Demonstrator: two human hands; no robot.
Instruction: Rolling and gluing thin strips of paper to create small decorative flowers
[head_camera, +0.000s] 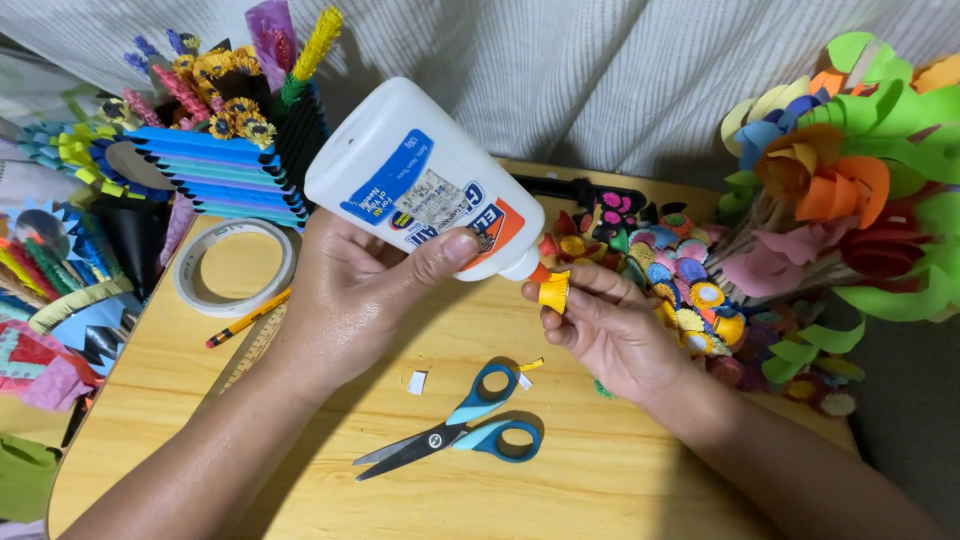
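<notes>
The glue bottle (420, 180) at twelve o'clock is smooth, slightly glossy white plastic with a paper label. The yellow roll (553, 292) is matt paper. At six o'clock the scissors (455, 435) pair dull metal blades with shiny blue plastic handles. The table (600, 470) looks like smooth, satin-finished pale wood.

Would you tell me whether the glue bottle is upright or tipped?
Tipped: the glue bottle slants nozzle-down onto the yellow paper piece.
</notes>
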